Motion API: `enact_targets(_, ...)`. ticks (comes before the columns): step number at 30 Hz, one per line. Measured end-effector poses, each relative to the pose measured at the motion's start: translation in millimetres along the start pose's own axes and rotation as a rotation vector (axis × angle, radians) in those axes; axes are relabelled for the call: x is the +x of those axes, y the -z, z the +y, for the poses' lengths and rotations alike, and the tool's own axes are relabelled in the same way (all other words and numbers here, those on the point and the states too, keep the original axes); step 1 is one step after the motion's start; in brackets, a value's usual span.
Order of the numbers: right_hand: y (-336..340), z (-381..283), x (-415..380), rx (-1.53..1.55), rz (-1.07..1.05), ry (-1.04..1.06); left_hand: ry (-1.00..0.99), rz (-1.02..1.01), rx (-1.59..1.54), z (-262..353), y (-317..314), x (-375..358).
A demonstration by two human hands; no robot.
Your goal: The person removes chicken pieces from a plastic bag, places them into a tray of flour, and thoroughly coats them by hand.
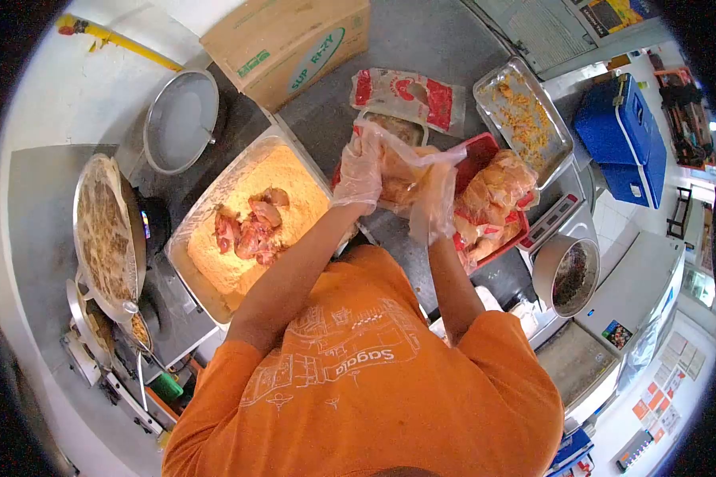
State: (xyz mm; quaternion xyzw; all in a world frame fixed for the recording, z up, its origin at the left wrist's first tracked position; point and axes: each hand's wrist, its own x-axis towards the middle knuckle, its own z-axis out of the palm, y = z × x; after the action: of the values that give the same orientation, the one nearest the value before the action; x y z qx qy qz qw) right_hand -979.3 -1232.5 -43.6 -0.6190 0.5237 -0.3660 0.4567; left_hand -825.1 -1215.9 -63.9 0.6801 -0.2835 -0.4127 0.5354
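My left hand (359,168), in a clear plastic glove, is closed on one side of a clear plastic bag (410,159). My right hand (435,203), also gloved, grips the bag's other side; its fingers are partly hidden by crumpled plastic. Something pale shows through the bag, but I cannot make it out clearly. To the right, a red tray (507,248) holds bagged raw chicken (497,189). Left of my forearm is a white tub (184,274) of orange-yellow breading flour (282,171), with raw meat pieces (256,229) lying on top.
A cardboard box (282,48) and a red-and-white printed bag (410,95) are at the back. On the right are a metal tray with crumbs (525,115), a scale (553,221) and a metal pot (566,274). A large pan (107,230) and a round sieve (181,119) are at left.
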Motion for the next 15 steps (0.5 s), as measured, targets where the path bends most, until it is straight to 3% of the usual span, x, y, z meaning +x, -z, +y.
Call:
enact_targets(2, 4, -14, -19, 0.204, -0.160, 0.115, 0.017, 0.002, -0.182, 32, -5, -2)
enact_targets(4, 0, -20, -29, 0.405, -0.282, 0.040, 0.073, -0.001, -0.344, 63, -8, -5)
enact_targets(6, -16, -24, -37, 0.613, -0.338, -0.293, 0.098, 0.063, -0.382, 75, -10, -10)
enact_targets(9, -33, -13, -39, 0.618, -0.222, -0.209, 0.073, -0.080, -0.419, 74, 0, -2)
enact_targets(10, -33, -16, -38, 0.487, -0.224, -0.164, 0.021, -0.072, -0.396, 80, -1, -2)
enact_targets(12, -25, -27, -37, 0.216, -0.207, -0.071, 0.039, -0.123, -0.236, 74, 10, 3)
enact_targets(13, -26, -21, -40, 0.247, -0.270, -0.048, 0.037, -0.164, -0.163, 76, 14, 6)
enact_targets(14, -31, -7, -40, 0.261, -0.318, -0.009, -0.128, -0.133, 0.506, 85, 10, 11)
enact_targets(15, -34, -14, -43, 0.187, -0.281, 0.061, -0.226, -0.102, 0.822, 92, 7, 11)
